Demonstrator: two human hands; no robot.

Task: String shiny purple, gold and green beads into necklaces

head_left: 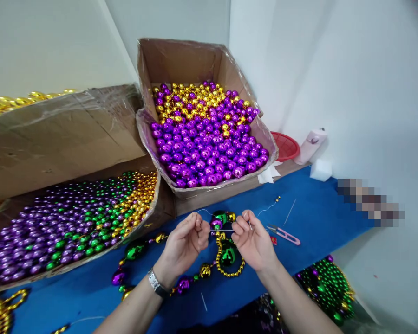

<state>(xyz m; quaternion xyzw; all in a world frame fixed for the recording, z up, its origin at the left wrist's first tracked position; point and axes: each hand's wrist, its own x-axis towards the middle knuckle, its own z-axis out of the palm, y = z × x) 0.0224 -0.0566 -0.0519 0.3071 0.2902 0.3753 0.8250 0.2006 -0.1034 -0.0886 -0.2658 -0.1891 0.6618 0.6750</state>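
A bead necklace [195, 273] lies on the blue table [316, 213], just in front of the box of purple balls [205, 148]. Above it the left hand [184, 243] and right hand [252, 241] are nearly closed — each pinching a thin thread [223, 230] stretched between them. Pink snips [284, 234] lie right of the necklace. No writing is readable.

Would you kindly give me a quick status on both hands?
Left hand and right hand pinched on thin thread. Bead strand beneath on blue table. Pink snips beside right hand.
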